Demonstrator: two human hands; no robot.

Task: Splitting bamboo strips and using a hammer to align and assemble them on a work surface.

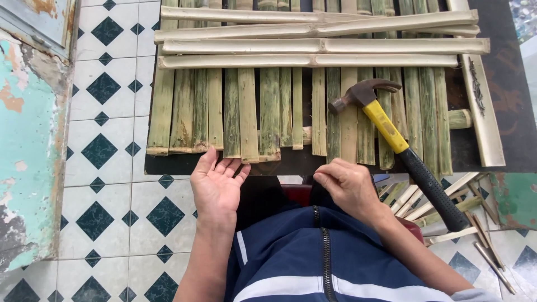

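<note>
Surroundings: dark table fills the upper middle and right of the frame; tiled floor, white with dark green diamonds, to the left; peeling teal and white wall at the far left edge.
Slats: a row of upright green-brown bamboo slats lies side by side across the table, fibrous, flat, ends uneven at the near edge. Exact count cannot be told; roughly twenty.
Crosspieces: four pale split bamboo crosspieces lie across the slats at the top of the frame, smooth and concave.
Side strip: one pale strip lies lengthwise at the right of the row.
Hammer: one claw hammer, steel head, yellow shaft, black grip, lies slanted on the slats at centre right, handle overhanging the near table edge.
Offcuts: loose bamboo offcuts heaped at lower right, under the hammer handle.
Left hand: left hand palm up, fingers loosely spread, empty, tips just below the slat ends.
Right hand: right hand curled, fingertips pinched together; what they pinch cannot be told. Near the hammer, not touching.
Clothing: navy jacket, white stripes, zip.
</note>
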